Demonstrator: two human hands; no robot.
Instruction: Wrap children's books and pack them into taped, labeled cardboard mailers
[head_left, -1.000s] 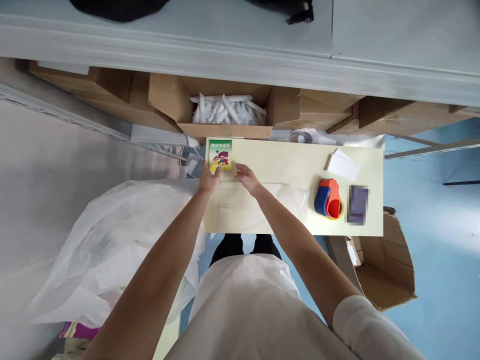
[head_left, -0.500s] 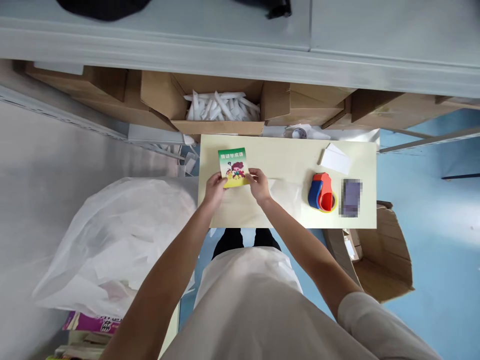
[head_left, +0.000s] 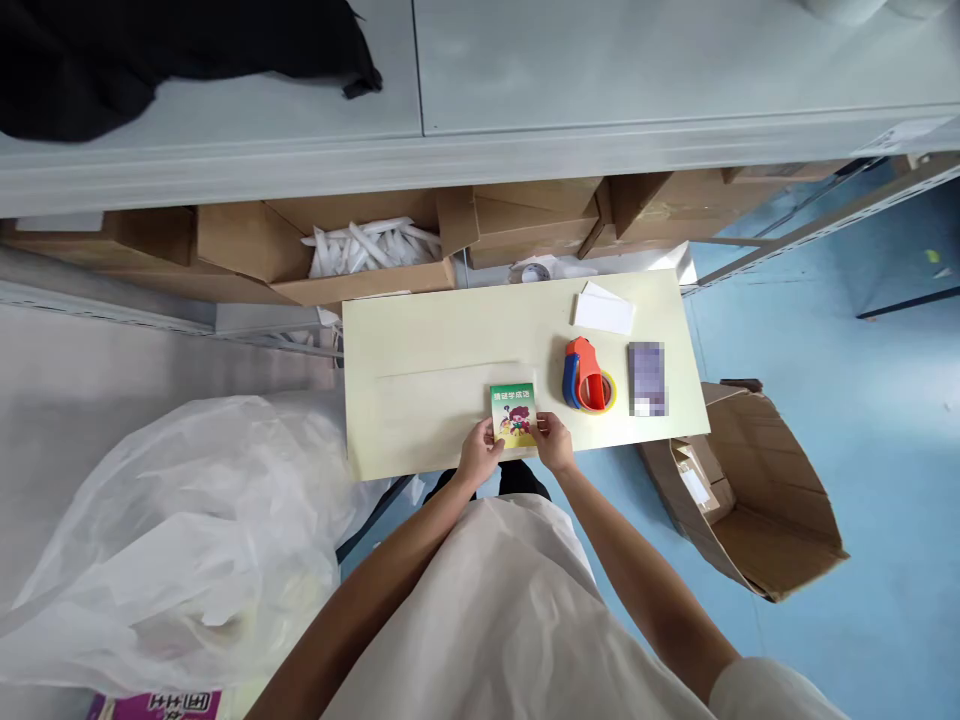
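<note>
A small booklet [head_left: 514, 412] with a green and yellow cover and a cartoon figure is gripped at its two lower sides, near the front edge of the pale table [head_left: 420, 325]. My left hand [head_left: 480, 452] pinches its left edge. On the opposite edge, my right hand [head_left: 553, 440] closes with thumb and fingers. Beneath the booklet, a flat translucent sheet [head_left: 435, 400] lies on the tabletop. To the right of my right hand sits a red and blue tape dispenser [head_left: 587, 376] with a yellow-edged roll.
White cards [head_left: 604, 312] and a blurred purple item [head_left: 647, 378] lie on the table's right. Behind stands a cardboard box [head_left: 367, 284] of white rolled pieces. A large translucent bag [head_left: 202, 520] is at the left, an open carton [head_left: 772, 490] on the floor at right.
Both hands have brought the booklet closer to my body and rightward over the table. The camera view has turned, so the table and shelf appear tilted and shifted left.
</note>
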